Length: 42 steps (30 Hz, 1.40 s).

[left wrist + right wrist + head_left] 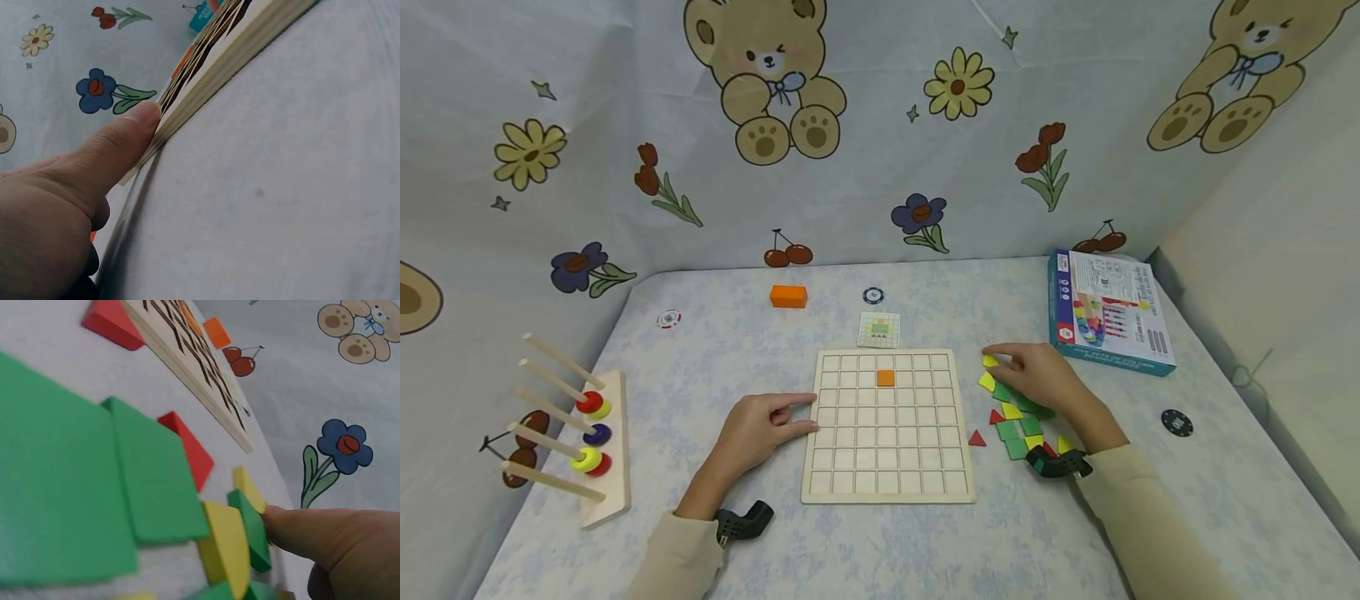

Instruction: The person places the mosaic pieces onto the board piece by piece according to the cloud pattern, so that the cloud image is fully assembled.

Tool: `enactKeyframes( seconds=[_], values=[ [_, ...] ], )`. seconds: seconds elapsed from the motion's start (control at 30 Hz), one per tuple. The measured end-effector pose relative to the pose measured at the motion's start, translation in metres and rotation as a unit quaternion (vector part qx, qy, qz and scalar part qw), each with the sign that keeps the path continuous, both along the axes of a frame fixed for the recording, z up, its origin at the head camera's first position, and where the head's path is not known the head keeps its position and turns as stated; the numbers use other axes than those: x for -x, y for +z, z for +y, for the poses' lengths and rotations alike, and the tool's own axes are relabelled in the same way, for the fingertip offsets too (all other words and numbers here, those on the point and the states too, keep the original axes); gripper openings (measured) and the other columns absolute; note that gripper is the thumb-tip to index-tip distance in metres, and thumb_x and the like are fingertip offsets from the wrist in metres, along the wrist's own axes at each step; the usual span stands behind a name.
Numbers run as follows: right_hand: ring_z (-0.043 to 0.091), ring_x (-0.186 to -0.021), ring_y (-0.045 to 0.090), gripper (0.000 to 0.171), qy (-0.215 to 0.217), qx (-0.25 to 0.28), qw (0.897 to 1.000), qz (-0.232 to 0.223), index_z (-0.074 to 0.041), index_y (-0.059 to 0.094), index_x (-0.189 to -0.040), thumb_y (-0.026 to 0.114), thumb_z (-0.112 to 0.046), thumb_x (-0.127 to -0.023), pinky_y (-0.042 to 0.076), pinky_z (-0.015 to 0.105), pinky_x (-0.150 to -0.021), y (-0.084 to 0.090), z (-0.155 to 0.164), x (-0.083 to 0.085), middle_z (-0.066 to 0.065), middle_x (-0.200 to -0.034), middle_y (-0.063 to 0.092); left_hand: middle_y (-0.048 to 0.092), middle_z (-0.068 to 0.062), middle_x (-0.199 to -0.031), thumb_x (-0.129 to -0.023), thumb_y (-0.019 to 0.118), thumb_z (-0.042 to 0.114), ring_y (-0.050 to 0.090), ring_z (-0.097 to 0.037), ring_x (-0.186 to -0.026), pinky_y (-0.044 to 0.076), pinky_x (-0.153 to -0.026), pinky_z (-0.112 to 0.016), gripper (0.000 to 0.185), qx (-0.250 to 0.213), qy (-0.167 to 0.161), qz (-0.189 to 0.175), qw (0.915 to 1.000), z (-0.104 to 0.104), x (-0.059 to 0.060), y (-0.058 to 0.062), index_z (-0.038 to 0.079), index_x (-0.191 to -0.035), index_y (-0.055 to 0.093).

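Observation:
A wooden grid board (886, 432) lies mid-table, with an orange square tile (886, 378) in one cell of its second row. My left hand (756, 429) touches the board's left edge with extended index finger and thumb; in the left wrist view the thumb (134, 128) rests against its side. To the right of the board my right hand (1037, 375) reaches over loose tiles and pinches a yellow tile (990, 361) between index finger and thumb. Green tiles (156, 475), yellow tiles (226, 544) and red triangles (977, 438) lie below this hand, which covers part of them.
A small pattern card (878, 330) sits just behind the board. Farther back are an orange block (788, 297) and a poker chip (873, 296). A peg stand with rings (613, 450) stands at left, a boxed game (1112, 310) and black chip (1177, 422) at right.

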State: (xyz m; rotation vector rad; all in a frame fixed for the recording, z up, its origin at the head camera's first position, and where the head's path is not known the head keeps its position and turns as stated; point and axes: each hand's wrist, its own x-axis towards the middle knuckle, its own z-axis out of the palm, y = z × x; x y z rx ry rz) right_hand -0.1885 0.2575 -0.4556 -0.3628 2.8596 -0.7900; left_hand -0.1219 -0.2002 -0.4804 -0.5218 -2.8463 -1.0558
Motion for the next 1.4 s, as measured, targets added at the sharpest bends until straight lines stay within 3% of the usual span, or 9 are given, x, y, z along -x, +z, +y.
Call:
enactKeyframes(
  seconds=[0.3, 0.8, 1.1, 1.4],
  values=[
    [0.019, -0.056, 0.042, 0.042, 0.024, -0.002, 1.000, -0.002, -0.019, 0.067, -0.138, 0.072, -0.032, -0.098, 0.032, 0.030, -0.052, 0.004, 0.005, -0.001, 0.000, -0.063, 0.042, 0.034, 0.015, -0.056, -0.083, 0.083, 0.047, 0.027, -0.002, -0.053, 0.033, -0.056, -0.025, 0.040, 0.000, 0.000, -0.003, 1.0000, 0.000, 0.000, 0.001, 0.029, -0.119, 0.078],
    [0.020, -0.056, 0.044, 0.040, 0.016, 0.004, 1.000, 0.000, -0.019, 0.067, -0.134, 0.073, -0.034, -0.097, 0.034, 0.030, -0.051, 0.011, -0.001, -0.004, 0.001, -0.064, 0.044, 0.034, 0.014, -0.056, -0.083, 0.084, 0.046, 0.026, -0.003, -0.053, 0.035, -0.058, -0.025, 0.040, -0.004, -0.002, -0.006, 1.0000, 0.002, 0.001, 0.002, 0.030, -0.119, 0.078],
    [0.017, -0.053, 0.041, 0.038, 0.105, 0.023, 0.994, 0.026, -0.015, 0.069, -0.132, 0.075, -0.026, -0.096, 0.034, 0.029, -0.050, 0.032, -0.046, -0.002, -0.002, -0.062, 0.042, 0.035, 0.013, -0.056, -0.083, 0.084, 0.045, 0.026, -0.004, -0.052, 0.032, -0.055, -0.025, 0.040, -0.001, 0.007, -0.011, 0.9999, -0.001, -0.002, 0.002, 0.030, -0.120, 0.078],
    [0.014, -0.055, 0.038, 0.037, 0.152, 0.036, 0.988, -0.010, -0.020, 0.070, -0.132, 0.075, -0.032, -0.096, 0.029, 0.028, -0.053, 0.023, -0.089, -0.001, -0.004, -0.062, 0.043, 0.034, 0.014, -0.055, -0.083, 0.084, 0.044, 0.025, -0.003, -0.051, 0.029, -0.053, -0.024, 0.042, -0.004, -0.002, -0.008, 1.0000, 0.000, -0.002, 0.003, 0.029, -0.122, 0.078]
  ],
)
